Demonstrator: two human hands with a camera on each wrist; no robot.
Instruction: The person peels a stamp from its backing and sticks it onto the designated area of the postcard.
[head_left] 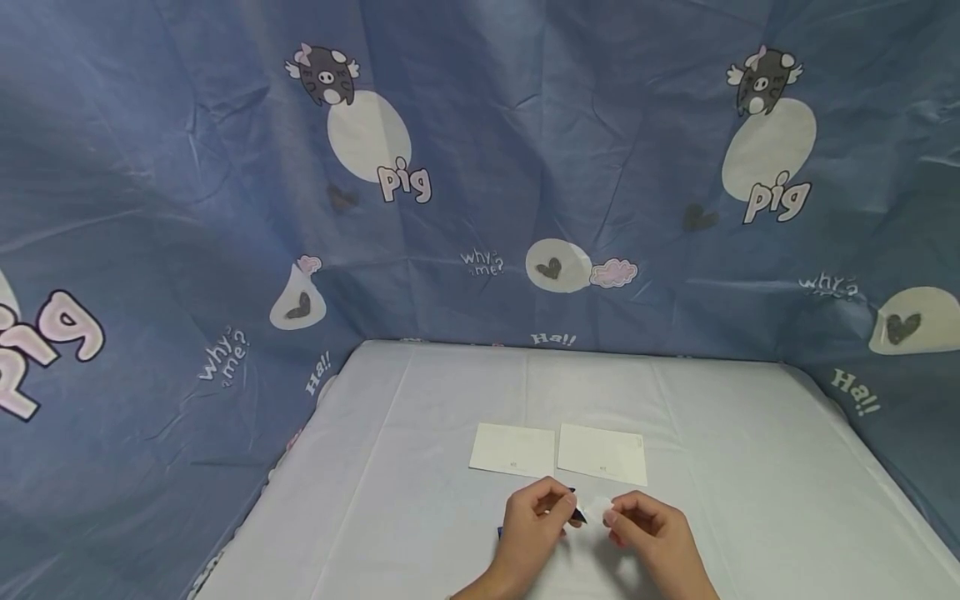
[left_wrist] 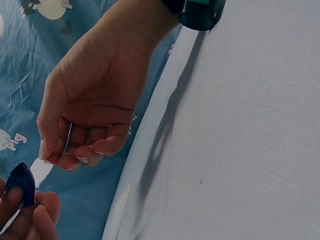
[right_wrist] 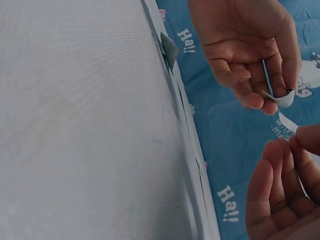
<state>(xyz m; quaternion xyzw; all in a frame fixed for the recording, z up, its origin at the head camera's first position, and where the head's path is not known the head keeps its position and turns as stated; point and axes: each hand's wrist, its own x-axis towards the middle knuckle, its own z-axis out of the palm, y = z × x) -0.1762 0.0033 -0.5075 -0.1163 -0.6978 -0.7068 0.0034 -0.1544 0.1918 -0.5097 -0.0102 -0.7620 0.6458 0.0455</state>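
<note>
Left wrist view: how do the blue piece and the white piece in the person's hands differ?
Colour: the blue piece shows a dark blue face, while the white piece is plain white.
Shape: the blue piece narrows to a point at its top; the white piece's visible end looks blunter.
Hand: the left hand pinches the blue piece, the right hand the white piece.
Shared: both look thin.

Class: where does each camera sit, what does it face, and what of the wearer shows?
Head: on the head, facing forward-down over the white table; left hand and right hand show.
Left wrist: on that wrist, facing the right hand; left hand shows lower left.
Right wrist: on that wrist, facing the left hand; right hand shows lower right.
Both wrist views share the white piece and blue backdrop.
</note>
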